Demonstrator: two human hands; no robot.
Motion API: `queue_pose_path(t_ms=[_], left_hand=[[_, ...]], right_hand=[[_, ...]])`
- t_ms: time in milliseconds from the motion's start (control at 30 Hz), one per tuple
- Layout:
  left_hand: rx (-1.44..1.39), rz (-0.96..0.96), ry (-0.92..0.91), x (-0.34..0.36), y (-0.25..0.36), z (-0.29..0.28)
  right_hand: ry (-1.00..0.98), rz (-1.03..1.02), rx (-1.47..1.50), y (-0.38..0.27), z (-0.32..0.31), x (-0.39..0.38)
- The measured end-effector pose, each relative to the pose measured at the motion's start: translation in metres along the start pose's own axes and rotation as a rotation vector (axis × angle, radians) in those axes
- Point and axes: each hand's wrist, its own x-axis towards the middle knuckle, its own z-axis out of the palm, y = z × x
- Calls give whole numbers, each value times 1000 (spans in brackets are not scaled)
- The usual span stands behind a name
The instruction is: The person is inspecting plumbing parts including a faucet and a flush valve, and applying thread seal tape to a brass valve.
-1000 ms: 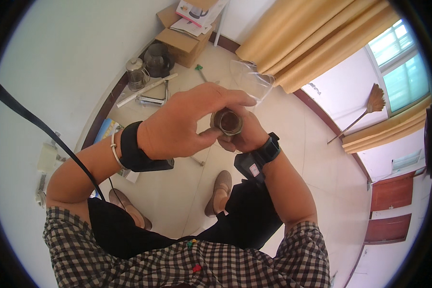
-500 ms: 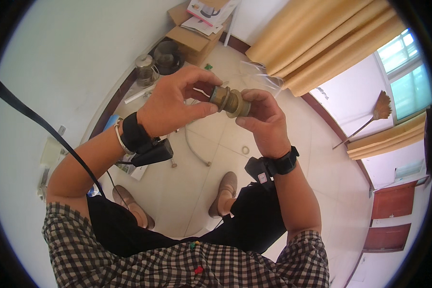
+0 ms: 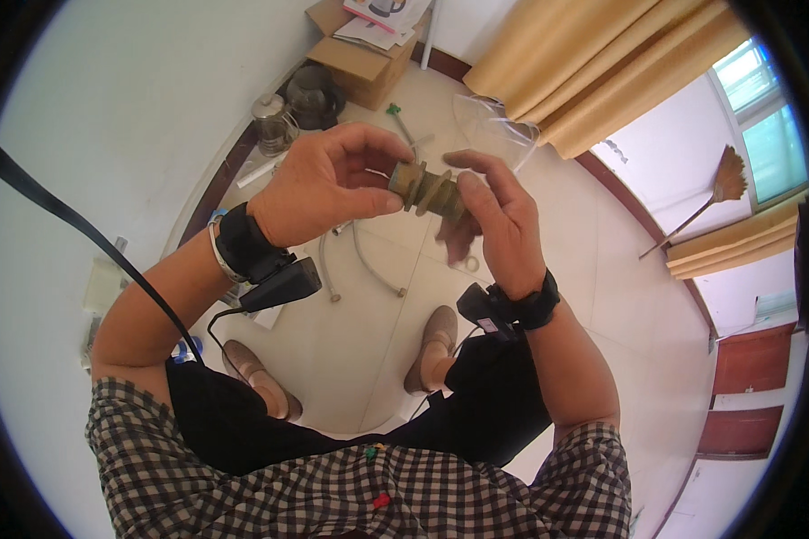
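Between my two hands, above the floor, is a brass-coloured pipe fitting (image 3: pixel 437 190) with a threaded body and wide rings around it. It lies nearly level, its right end slightly lower. The thumb and fingers of my left hand (image 3: pixel 307 187) pinch its left end. At the other end my right hand (image 3: pixel 511 225) has its fingers spread around the fitting, the index finger lifted off. The lower fingers are blurred, and whether any of them touches the fitting is unclear. Below, a small pale ring (image 3: pixel 472 263) lies on the floor, partly behind my fingers.
Flexible hoses (image 3: pixel 365 260) lie on the tiles beyond my feet. A glass jug (image 3: pixel 274 126), a dark pot (image 3: pixel 313 97) and a cardboard box (image 3: pixel 361 67) stand along the left wall. Clear plastic (image 3: pixel 494 126) lies under the curtain (image 3: pixel 593 63). A broom (image 3: pixel 728 175) leans at right.
My right hand has loosened from the fitting's right end and its fingers have spread. My left hand keeps its pinch. The whole view has shifted slightly.
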Motion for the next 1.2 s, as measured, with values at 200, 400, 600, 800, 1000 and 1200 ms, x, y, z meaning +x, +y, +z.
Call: queue_pose_path(t_ms=[200,400,600,800,1000,1200], left_hand=[[9,-130,40,6,1,3],[-145,-99,126,8,-10,2],[-35,-141,72,4,-4,1],[-20,-86,36,4,-9,-1],[-49,-118,168,4,-9,-4],[-46,-137,121,1,-6,-4]], right_hand=[[-66,230,168,1,-4,0],[78,-245,-271,17,3,0],[-65,110,-90,18,-6,2],[-151,328,52,22,-10,9],[34,-260,-249,30,5,9],[-146,114,3,32,-7,13]])
